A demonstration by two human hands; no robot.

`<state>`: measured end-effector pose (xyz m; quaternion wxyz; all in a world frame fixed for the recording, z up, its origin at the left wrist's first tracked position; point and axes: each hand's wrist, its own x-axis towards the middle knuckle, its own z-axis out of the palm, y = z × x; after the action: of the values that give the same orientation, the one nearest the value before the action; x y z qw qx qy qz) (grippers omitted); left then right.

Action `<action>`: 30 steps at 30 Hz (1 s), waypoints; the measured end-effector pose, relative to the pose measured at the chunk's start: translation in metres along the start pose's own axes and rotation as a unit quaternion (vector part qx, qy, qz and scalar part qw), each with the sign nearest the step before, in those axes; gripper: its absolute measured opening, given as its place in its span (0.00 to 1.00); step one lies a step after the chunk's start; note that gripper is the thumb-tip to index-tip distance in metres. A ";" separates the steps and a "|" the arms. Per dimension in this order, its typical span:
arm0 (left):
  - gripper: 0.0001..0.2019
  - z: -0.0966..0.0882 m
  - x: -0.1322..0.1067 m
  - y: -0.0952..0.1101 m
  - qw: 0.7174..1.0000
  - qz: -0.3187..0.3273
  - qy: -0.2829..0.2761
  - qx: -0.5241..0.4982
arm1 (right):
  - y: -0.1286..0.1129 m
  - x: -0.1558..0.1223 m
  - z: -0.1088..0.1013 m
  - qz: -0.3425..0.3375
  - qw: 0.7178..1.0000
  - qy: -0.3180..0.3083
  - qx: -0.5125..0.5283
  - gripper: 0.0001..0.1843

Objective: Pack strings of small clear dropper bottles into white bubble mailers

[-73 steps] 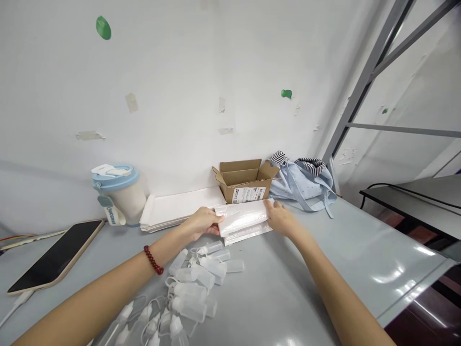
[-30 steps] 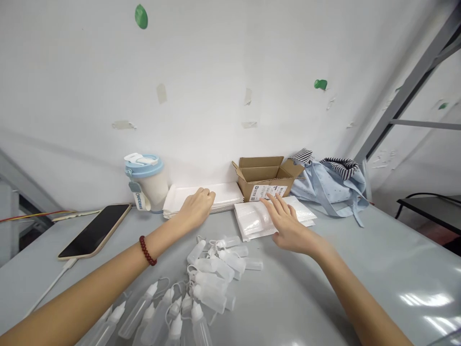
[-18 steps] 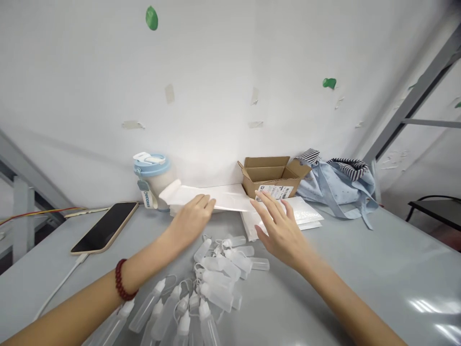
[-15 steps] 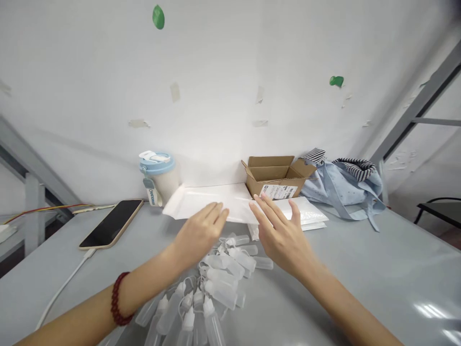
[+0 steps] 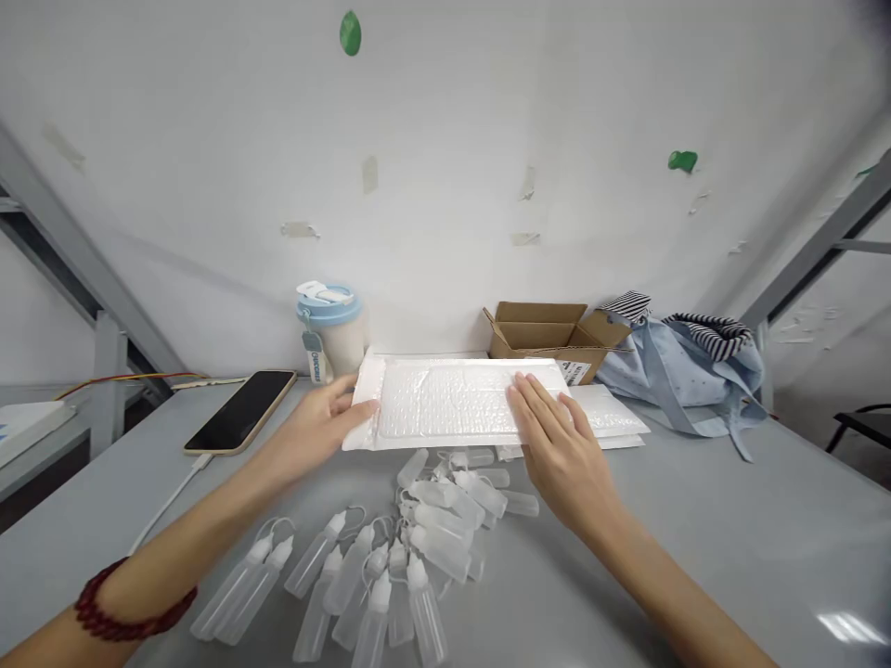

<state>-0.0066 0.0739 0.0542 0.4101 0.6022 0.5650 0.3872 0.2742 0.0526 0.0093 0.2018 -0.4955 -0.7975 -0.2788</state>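
Note:
A white bubble mailer (image 5: 445, 401) lies across the middle, its quilted bubble surface facing me. My left hand (image 5: 324, 417) pinches its left end, thumb on top and fingers partly hidden behind the edge. On the right end of the mailer, my right hand (image 5: 561, 445) rests with fingers stretched flat. Just below is a loose pile of translucent squeeze bottles (image 5: 438, 538) with narrow white tips and caps on thin straps. More white mailers (image 5: 613, 413) lie under and to the right of the one being handled.
An open cardboard box (image 5: 547, 334) stands behind the mailers, with a blue cloth bag (image 5: 689, 371) to its right. A lidded cup (image 5: 330, 334) stands at the back left, near a phone (image 5: 240, 413) on a charging cable. A white wall (image 5: 445, 186) closes off the back.
My left hand has moved left and gripped the mailer's end. The mailer now shows its bubbled face, raised toward me. My right hand has come down flat on it. The view has shifted left.

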 end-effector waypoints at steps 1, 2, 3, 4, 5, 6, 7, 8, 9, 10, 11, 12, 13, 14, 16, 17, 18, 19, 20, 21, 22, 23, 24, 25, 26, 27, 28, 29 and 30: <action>0.24 -0.002 -0.001 0.000 0.999 -0.014 -0.033 -0.018 | -0.002 0.000 -0.002 0.005 1.000 -0.007 0.006 0.30; 0.21 -0.002 -0.004 0.000 0.997 -0.025 -0.059 -0.041 | -0.005 0.000 -0.003 0.007 1.000 -0.014 0.012 0.31; 0.19 -0.001 -0.007 0.000 0.995 -0.031 -0.076 -0.062 | -0.008 0.000 -0.006 0.004 1.000 -0.023 0.020 0.33; 0.19 0.002 -0.010 0.000 0.992 -0.035 -0.090 -0.083 | -0.011 0.000 -0.009 -0.004 0.999 -0.033 0.030 0.37; 0.18 0.005 -0.013 0.000 0.988 -0.039 -0.105 -0.105 | -0.015 0.000 -0.012 -0.016 0.998 -0.042 0.042 0.41; 0.18 0.009 -0.017 0.001 0.983 -0.042 -0.125 -0.126 | -0.018 0.000 -0.015 -0.029 0.997 -0.052 0.057 0.45; 0.18 0.014 -0.021 0.001 0.977 -0.047 -0.150 -0.145 | -0.021 -0.001 -0.019 -0.041 0.995 -0.062 0.073 0.48; 0.17 0.018 -0.025 0.002 0.969 -0.050 -0.179 -0.160 | -0.024 -0.001 -0.023 -0.053 0.992 -0.071 0.090 0.50; 0.16 0.021 -0.030 0.003 0.962 -0.051 -0.208 -0.170 | -0.027 -0.002 -0.026 -0.062 0.989 -0.082 0.107 0.50; 0.15 0.024 -0.034 0.004 0.956 -0.047 -0.233 -0.174 | -0.029 -0.003 -0.029 -0.075 0.985 -0.093 0.127 0.50; 0.14 0.027 -0.037 0.006 0.951 -0.039 -0.251 -0.174 | -0.030 -0.004 -0.032 -0.084 0.981 -0.101 0.145 0.50; 0.13 0.028 -0.040 0.007 0.949 -0.030 -0.262 -0.173 | -0.031 -0.005 -0.034 -0.090 0.977 -0.104 0.161 0.50; 0.12 0.029 -0.043 0.008 0.948 -0.020 -0.267 -0.172 | -0.031 -0.006 -0.036 -0.093 0.975 -0.102 0.174 0.50; 0.11 0.028 -0.045 0.009 0.948 -0.010 -0.268 -0.170 | -0.031 -0.006 -0.037 -0.092 0.974 -0.097 0.182 0.50; 0.11 0.027 -0.046 0.010 0.949 0.001 -0.267 -0.166 | -0.030 -0.006 -0.037 -0.084 0.975 -0.083 0.187 0.50; 0.11 0.026 -0.046 0.010 0.950 0.002 -0.267 -0.164 | -0.029 -0.005 -0.036 -0.080 0.976 -0.078 0.186 0.49; 0.12 0.025 -0.045 0.010 0.950 0.002 -0.268 -0.159 | -0.029 -0.005 -0.036 -0.077 0.977 -0.077 0.184 0.49; 0.12 0.023 -0.044 0.011 0.952 0.001 -0.266 -0.150 | -0.028 -0.004 -0.036 -0.075 0.977 -0.078 0.183 0.48; 0.12 0.021 -0.043 0.011 0.955 -0.001 -0.263 -0.138 | -0.028 -0.003 -0.035 -0.074 0.977 -0.079 0.182 0.47; 0.13 0.019 -0.041 0.012 0.959 0.000 -0.255 -0.123 | -0.028 -0.003 -0.035 -0.074 0.977 -0.080 0.181 0.46; 0.13 0.015 -0.040 0.012 0.964 0.003 -0.246 -0.100 | -0.028 -0.003 -0.035 -0.074 0.977 -0.081 0.181 0.45; 0.13 0.010 -0.039 0.012 0.969 0.002 -0.235 -0.071 | -0.028 -0.002 -0.035 -0.071 0.978 -0.081 0.181 0.44; 0.14 0.003 -0.038 0.012 0.975 -0.001 -0.221 -0.033 | -0.027 -0.002 -0.035 -0.068 0.978 -0.081 0.181 0.42; 0.14 -0.006 -0.038 0.010 0.979 -0.009 -0.203 0.018 | -0.026 -0.003 -0.034 -0.065 0.978 -0.083 0.182 0.41; 0.14 -0.016 -0.039 0.007 0.981 -0.026 -0.177 0.078 | -0.024 -0.003 -0.034 -0.061 0.977 -0.085 0.184 0.40; 0.15 -0.027 -0.041 0.003 0.977 -0.037 -0.147 0.147 | -0.023 -0.003 -0.034 -0.058 0.977 -0.089 0.186 0.39; 0.15 -0.038 -0.045 -0.003 0.967 -0.040 -0.120 0.222 | -0.021 -0.003 -0.033 -0.055 0.976 -0.092 0.191 0.37; 0.15 -0.049 -0.049 -0.010 0.951 -0.052 -0.103 0.286 | -0.020 -0.003 -0.033 -0.052 0.974 -0.099 0.197 0.36; 0.16 -0.059 -0.055 -0.018 0.936 -0.063 -0.103 0.331 | -0.018 -0.003 -0.033 -0.048 0.972 -0.107 0.203 0.34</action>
<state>-0.0717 0.0229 0.0584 0.2666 0.7036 0.6528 0.0878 0.2602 0.0233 0.0282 0.1977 -0.4321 -0.8774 -0.0660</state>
